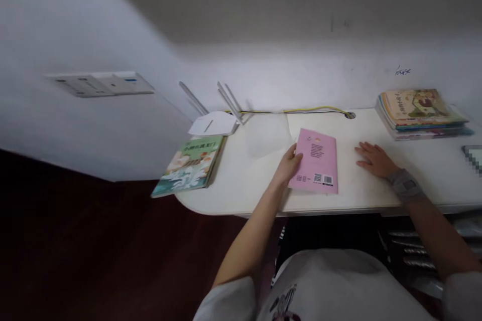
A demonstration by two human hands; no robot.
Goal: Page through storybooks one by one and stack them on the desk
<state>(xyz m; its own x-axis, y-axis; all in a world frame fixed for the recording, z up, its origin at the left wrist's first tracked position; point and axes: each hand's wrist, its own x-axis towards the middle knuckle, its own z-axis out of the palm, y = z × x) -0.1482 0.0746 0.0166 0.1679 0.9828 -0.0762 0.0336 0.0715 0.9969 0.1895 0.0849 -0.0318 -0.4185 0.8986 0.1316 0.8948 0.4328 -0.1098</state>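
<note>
A thin pink booklet (324,160) lies over the white desk with its printed back cover up, showing a barcode and a QR code. My left hand (290,163) grips its left edge, thumb on top and the other fingers mostly hidden underneath. To the right of the booklet, my right hand (376,159) rests on the desk with fingers spread, holding nothing and apart from the booklet. A grey band (404,184) wraps the right wrist.
Green picture books (192,165) overhang the desk's rounded left end, beside a white router (213,124) with upright antennas. A yellow cable (312,109) runs along the wall to a hole. A pile of books (422,113) stands at the back right of the white desk (233,188).
</note>
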